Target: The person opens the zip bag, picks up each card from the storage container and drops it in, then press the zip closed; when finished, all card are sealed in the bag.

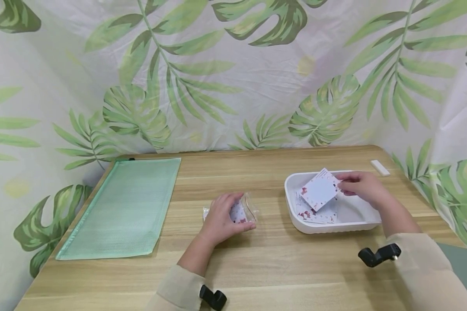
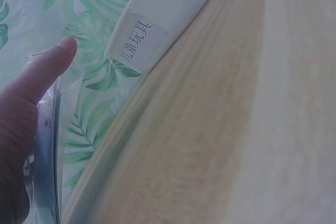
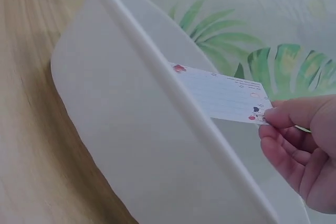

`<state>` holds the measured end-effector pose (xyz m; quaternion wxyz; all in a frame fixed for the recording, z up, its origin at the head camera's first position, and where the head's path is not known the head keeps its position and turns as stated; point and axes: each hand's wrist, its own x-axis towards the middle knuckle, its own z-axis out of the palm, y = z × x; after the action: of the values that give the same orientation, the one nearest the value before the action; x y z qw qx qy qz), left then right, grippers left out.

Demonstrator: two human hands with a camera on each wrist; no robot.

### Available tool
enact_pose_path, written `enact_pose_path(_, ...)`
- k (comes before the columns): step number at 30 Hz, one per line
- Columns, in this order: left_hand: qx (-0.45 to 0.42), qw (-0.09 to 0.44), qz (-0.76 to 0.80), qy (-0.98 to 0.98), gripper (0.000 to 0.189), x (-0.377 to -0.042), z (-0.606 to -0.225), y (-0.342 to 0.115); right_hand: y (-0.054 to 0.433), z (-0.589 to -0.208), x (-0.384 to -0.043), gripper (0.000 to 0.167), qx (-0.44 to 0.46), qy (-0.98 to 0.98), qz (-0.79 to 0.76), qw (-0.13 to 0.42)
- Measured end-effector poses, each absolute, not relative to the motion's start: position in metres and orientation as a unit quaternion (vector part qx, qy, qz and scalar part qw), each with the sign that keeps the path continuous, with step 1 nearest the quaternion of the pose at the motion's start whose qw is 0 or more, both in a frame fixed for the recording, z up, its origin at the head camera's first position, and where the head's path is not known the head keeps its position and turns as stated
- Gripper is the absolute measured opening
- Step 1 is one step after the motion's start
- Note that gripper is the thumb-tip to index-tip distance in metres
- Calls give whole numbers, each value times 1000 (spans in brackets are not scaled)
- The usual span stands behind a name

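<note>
My left hand point(image 1: 222, 218) spans a small clear plastic bag point(image 1: 250, 209) that has cards with a floral print inside. Its fingers curl over the far edge and its thumb lies along the near one; in the left wrist view the bag point(image 2: 56, 145) shows edge-on beside the thumb point(image 2: 50, 69). Between thumb and fingers, my right hand point(image 1: 359, 185) pinches the corner of a white printed card point(image 1: 320, 190), tilted over the white tray point(image 1: 352, 225). Under it in the tray lies another such card point(image 1: 317, 214). The right wrist view shows the pinched corner of the card point(image 3: 226, 95).
A green mesh zip pouch point(image 1: 120, 209) lies flat on the left of the wooden table point(image 1: 257, 268). Behind the tray, near the right edge, is a small white block point(image 1: 380, 167). A leaf-patterned cloth point(image 1: 257, 86) hangs behind the table. The tray's side carries a printed label point(image 2: 137, 38).
</note>
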<state>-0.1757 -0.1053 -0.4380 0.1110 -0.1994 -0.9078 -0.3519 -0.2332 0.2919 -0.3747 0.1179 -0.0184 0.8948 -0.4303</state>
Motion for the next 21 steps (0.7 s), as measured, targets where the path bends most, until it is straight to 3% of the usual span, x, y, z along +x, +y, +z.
enact_pose_path(9,-197,116,-349,-909,85,-176,-439,-105,276,-364,-211,55,9,859,-511,37)
enact_pose_path(14,-195,115,-350,-909,86,-175,-438,-105,255,-362,-198,46,-6,820,-572,-15)
enact_pose_path(18,-194,113,-349,-910,86,-175,-438,-105,234,-364,-189,40,-13,802,-597,-14)
enact_pose_path(21,-194,113,-346,-911,87,-175,-437,-105,217,-365,-184,45,-24,794,-608,10)
